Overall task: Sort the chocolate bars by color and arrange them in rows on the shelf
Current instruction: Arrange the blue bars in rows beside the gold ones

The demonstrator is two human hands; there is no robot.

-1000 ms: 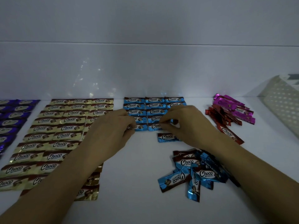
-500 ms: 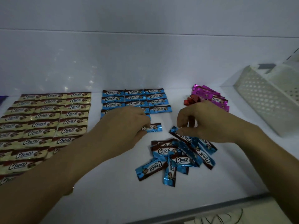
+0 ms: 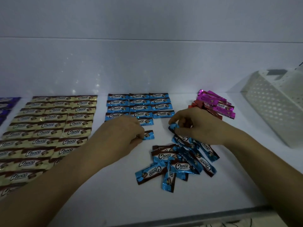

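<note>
Shelf: sort looks well past halfway, judging by layout.

Gold block, biggest group: 3 cols, many rows, neat, looks done. The front rows run out of view at the left edge.

Blue rows: 3 cols, 4 full rows at the back, 5th row part-filled. Its left slot is hidden behind the left hand, so can't tell if it's filled.

Loose blue pile, front-right of the rows: approx a dozen bars still unsorted, overlapping, pointing every which way.

Pink/red heap, back right near the white perforated basket: not started, 2 colours mixed.

Purple bars: only a sliver at the far left edge, laid flat; extent unknown.

So left to do: rest of blue, then pink & red.

Hands: left hand curled, pinching one end of a blue bar lying flat on the shelf just in front of the 5th row. Its long axis runs L-R, near parallel w/ the rows, slight tilt. Right hand curled, pinching a second blue bar at the back of the loose pile. Its visible end points back-left, axis prob diagonal, rest hidden under the fingers.

Placed bars all lie long axis L-R, "Choco" logo upright to the wearer.
</note>
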